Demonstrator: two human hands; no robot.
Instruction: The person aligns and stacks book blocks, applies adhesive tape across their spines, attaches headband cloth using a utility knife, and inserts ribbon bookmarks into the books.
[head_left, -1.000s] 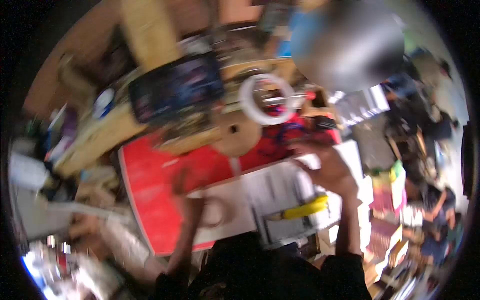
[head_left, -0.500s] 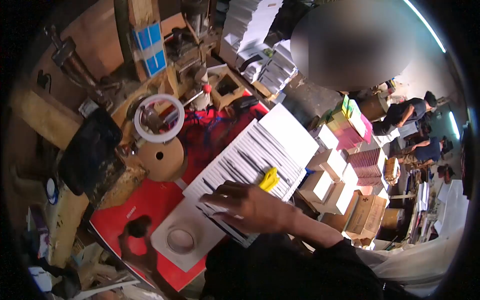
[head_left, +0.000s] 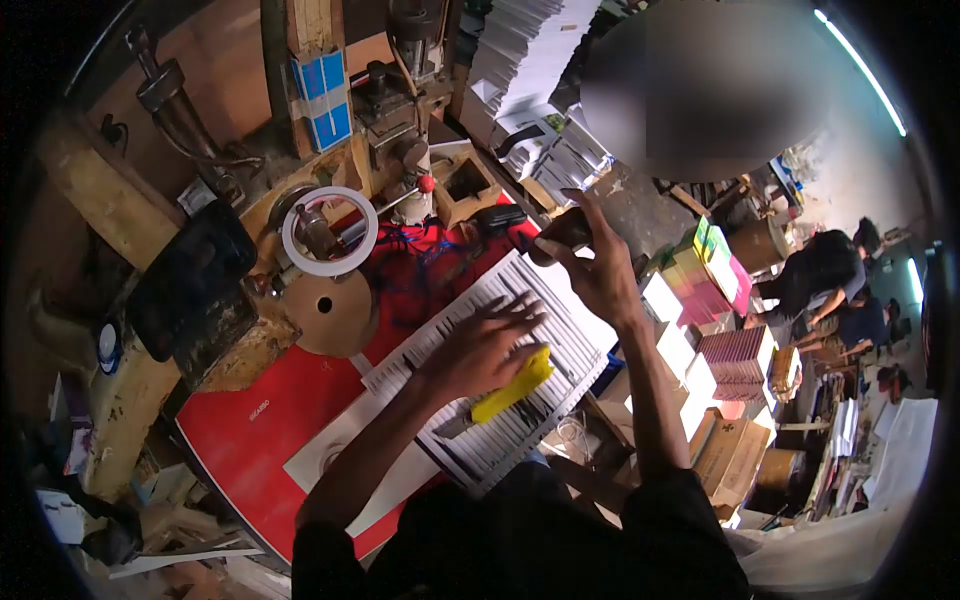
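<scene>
My left hand [head_left: 480, 350] lies with its fingers spread over a stack of narrow white strips [head_left: 560, 375] with dark lines between them. Beside its thumb, a yellow-handled cutter [head_left: 515, 385] rests on the strips, its dark end pointing toward me. My right hand [head_left: 598, 275] is raised over the far end of the stack, thumb and fingers bent around a dark rounded shape [head_left: 568, 230] that I cannot make out. A pale board [head_left: 375, 440] sits under my left forearm, with a ring-shaped thing [head_left: 332, 456] on it, partly covered by the arm.
A red board [head_left: 240, 430] covers the bench. To the left are a white ring [head_left: 290, 245], a brown cardboard disc [head_left: 325, 305] and a machine lever with a red knob [head_left: 426, 184]. Cartons [head_left: 730, 450] and stacked boxes stand right; two people work [head_left: 815, 270] beyond.
My left hand has moved from the ring on the pale board onto the strips. My right hand has lifted off the strips toward their far end, uncovering more of the cutter.
</scene>
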